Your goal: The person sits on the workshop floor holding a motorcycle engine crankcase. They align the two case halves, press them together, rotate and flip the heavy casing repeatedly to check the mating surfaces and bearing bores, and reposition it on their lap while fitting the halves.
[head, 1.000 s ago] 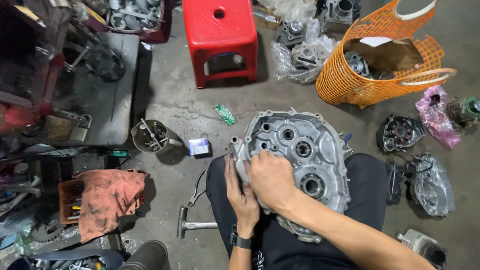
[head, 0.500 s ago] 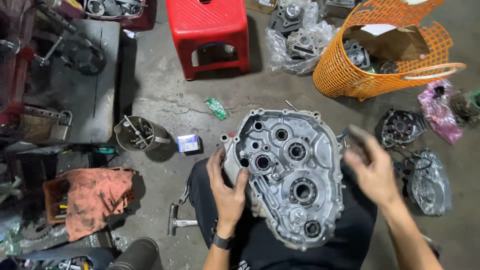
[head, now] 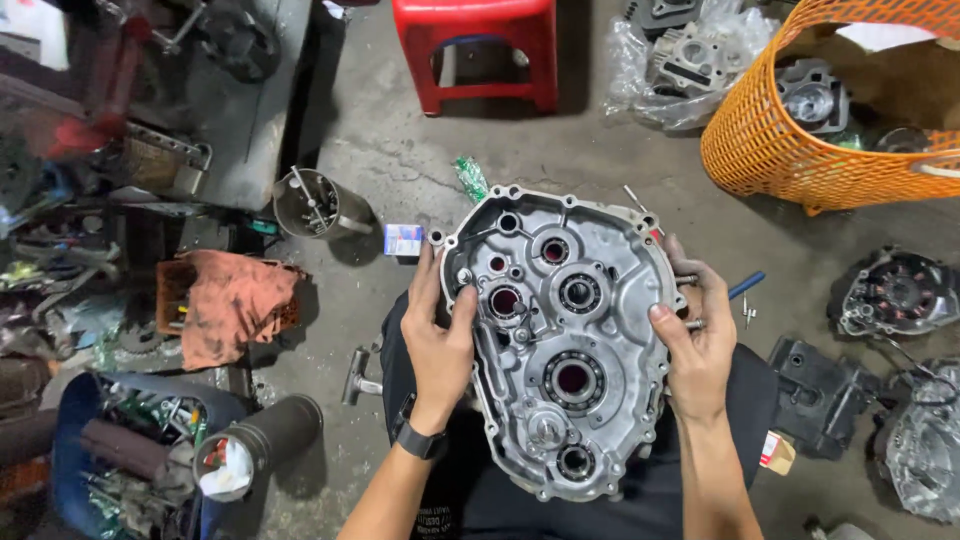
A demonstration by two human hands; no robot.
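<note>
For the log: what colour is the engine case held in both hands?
Silver-grey bare metal engine case, seen best in the head view.

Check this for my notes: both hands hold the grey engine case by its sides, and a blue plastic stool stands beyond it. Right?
Not quite. The head view shows the stool is red. Both the left hand and right hand do hold the grey engine case by its sides.

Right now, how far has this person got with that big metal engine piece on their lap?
Done: the silver engine case half lies open side up on the lap, bearings seated in its bores. In hand: the left hand grips its left edge and the right hand its right edge, bolts by the fingers. Left: other engine parts lie apart on the floor, including a dark cover.
</note>
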